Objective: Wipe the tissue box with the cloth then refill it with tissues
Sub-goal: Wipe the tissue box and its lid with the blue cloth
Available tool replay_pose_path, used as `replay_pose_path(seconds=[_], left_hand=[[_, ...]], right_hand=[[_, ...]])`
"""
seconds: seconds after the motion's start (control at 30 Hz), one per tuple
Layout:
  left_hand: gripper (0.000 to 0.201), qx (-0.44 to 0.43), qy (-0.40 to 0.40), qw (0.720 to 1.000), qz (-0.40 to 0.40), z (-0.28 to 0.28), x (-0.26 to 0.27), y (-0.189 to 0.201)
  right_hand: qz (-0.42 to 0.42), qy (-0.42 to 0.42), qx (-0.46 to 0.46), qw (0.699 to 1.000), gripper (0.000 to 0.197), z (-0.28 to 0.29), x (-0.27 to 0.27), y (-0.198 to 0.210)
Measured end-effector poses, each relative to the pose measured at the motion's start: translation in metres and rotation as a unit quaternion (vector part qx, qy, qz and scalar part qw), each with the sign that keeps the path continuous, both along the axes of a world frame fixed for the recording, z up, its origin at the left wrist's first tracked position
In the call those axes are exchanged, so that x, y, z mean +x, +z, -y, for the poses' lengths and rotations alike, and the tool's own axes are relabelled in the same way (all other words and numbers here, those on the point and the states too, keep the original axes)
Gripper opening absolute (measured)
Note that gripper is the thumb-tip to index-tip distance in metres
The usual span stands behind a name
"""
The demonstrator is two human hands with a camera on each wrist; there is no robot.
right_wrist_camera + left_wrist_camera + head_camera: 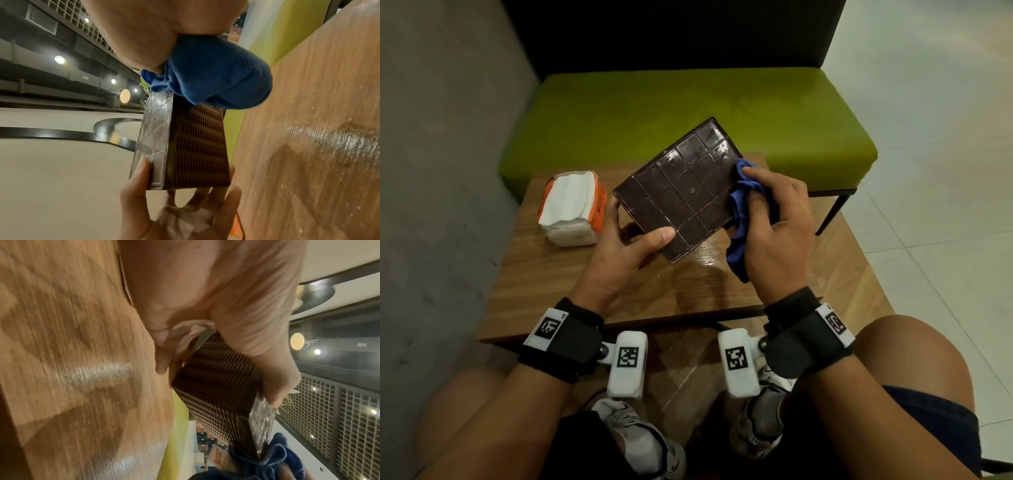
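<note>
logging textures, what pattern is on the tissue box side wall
Fine brown ribbed weave on the tissue box side, clearest in the right wrist view.

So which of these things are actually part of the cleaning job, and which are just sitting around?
Part of the job:
- tissue box, held in the left hand
- blue cloth, bunched in the right hand against the box's edge
- pack of tissues, waiting on the wooden table

Just there:
- green bench behind the table
</note>
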State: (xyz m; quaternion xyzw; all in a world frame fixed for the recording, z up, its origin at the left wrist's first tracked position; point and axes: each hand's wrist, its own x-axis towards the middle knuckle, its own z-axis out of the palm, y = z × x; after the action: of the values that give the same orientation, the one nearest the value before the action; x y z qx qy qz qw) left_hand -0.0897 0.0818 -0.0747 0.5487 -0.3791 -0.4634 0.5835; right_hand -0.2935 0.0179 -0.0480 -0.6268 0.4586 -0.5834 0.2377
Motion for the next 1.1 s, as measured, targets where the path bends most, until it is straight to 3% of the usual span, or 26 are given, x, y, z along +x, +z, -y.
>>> replay_pose_path(seconds=[0.27, 0.4, 0.53, 0.67, 0.83, 0.97, 1.1], left_hand=[[0.05, 0.048, -0.023, 0.997, -0.049, 0.003, 0.0, 0.005], [0.074, 0.052, -0.043, 0.994, -0.081, 0.004, 0.005, 0.004], [0.075, 0.032, -0.032, 0.994, -0.101, 0.008, 0.002, 0.001], [0.077, 0.026, 0.002, 0.994, -0.106, 0.007, 0.003, 0.0], [0.078, 0.011, 0.015, 0.996, -0.09, 0.007, 0.002, 0.0], [0.081, -0.004, 0.028, 0.995, -0.094, 0.011, 0.0, 0.006], [0.077, -0.009, 0.029, 0.995, -0.095, 0.009, 0.004, 0.005]], right_hand=[[-0.026, -0.009, -0.046, 0.999, 0.026, 0.018, -0.005, 0.009], [-0.112, -0.002, -0.076, 0.991, 0.026, 0.021, -0.01, 0.008], [-0.215, -0.071, -0.093, 0.97, 0.027, -0.005, 0.004, 0.0], [-0.314, 0.039, -0.14, 0.938, 0.027, -0.035, 0.01, -0.025], [-0.171, -0.017, -0.097, 0.98, 0.027, -0.01, 0.003, -0.017], [-0.253, 0.04, -0.123, 0.959, 0.03, -0.03, 0.013, -0.022], [-0.162, -0.011, -0.095, 0.982, 0.026, -0.018, 0.004, -0.02]])
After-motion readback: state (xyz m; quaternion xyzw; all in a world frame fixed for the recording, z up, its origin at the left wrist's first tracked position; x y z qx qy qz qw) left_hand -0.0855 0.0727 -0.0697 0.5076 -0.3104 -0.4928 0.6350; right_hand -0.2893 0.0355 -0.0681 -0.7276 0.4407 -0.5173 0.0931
